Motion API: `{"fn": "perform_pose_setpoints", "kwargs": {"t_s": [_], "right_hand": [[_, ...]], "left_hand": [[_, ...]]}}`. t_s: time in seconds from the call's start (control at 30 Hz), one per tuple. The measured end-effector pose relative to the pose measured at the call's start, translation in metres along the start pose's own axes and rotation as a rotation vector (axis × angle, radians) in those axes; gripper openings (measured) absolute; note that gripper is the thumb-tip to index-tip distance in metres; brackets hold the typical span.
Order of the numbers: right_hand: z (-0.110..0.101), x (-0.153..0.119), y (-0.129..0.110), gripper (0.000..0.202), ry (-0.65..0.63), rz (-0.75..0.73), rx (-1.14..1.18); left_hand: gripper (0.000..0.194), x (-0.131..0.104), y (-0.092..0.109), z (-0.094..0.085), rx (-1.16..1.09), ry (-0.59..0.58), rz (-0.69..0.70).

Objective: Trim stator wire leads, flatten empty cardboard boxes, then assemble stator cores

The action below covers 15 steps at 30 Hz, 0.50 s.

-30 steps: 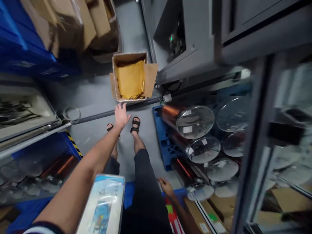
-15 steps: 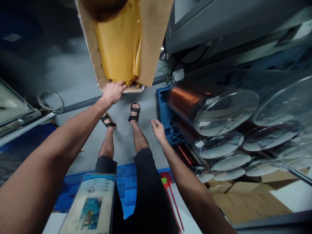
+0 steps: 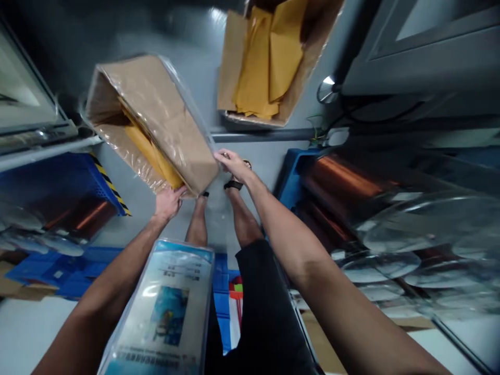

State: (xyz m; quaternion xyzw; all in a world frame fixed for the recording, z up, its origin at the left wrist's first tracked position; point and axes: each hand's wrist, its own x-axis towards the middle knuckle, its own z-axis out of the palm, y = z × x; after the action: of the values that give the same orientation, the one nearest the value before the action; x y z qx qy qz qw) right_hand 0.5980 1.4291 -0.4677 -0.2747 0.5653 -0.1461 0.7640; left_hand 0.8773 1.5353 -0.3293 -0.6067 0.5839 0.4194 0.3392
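Observation:
A tilted cardboard box [image 3: 172,114] with clear plastic wrap and yellow paper [image 3: 150,156] inside hangs over the floor in front of me. My left hand [image 3: 169,202] grips its near lower edge, the thumb close to the paper. At the box's right corner, my right hand [image 3: 233,164] pinches the edge with its fingertips. A second cardboard box [image 3: 229,73] stands on the floor farther off to the right, holding folded yellow paper [image 3: 269,62]. Neither hand touches that one.
Copper-coloured wire spools [image 3: 339,177] with clear flanges stand stacked on the right by a blue pallet [image 3: 292,174]. A grey machine [image 3: 422,57] rises behind them. On the left are a striped blue crate [image 3: 107,187] and more spools. A badge [image 3: 164,307] hangs before me.
The view has swung, and a second box now shows. My right hand has gone from empty beside the pallet to the corner of the tilted box. My left hand remains on a box edge.

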Motion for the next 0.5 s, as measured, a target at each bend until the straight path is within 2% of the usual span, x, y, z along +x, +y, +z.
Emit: {"fn": "perform_pose_setpoints", "kwargs": {"t_s": [0.13,0.23,0.37,0.43,0.5], "right_hand": [[0.035,0.033,0.021,0.091,0.011,0.075,0.043],[0.053,0.047,0.032,0.087,0.089,0.114,0.071],[0.061,0.042,0.041,0.085,0.116,0.154,-0.039],[0.057,0.033,0.042,0.084,0.179,0.081,-0.133],[0.050,0.024,0.040,0.084,0.256,-0.037,-0.212]], "left_hand": [[0.061,0.034,-0.023,0.032,-0.141,0.098,-0.036],[0.051,0.059,-0.025,0.048,-0.336,0.214,0.004],[0.069,0.086,0.003,0.061,-0.771,0.345,0.047],[0.067,0.097,0.020,0.064,-0.994,0.388,-0.005],[0.063,0.107,0.029,0.065,-1.056,0.388,-0.037]]}}
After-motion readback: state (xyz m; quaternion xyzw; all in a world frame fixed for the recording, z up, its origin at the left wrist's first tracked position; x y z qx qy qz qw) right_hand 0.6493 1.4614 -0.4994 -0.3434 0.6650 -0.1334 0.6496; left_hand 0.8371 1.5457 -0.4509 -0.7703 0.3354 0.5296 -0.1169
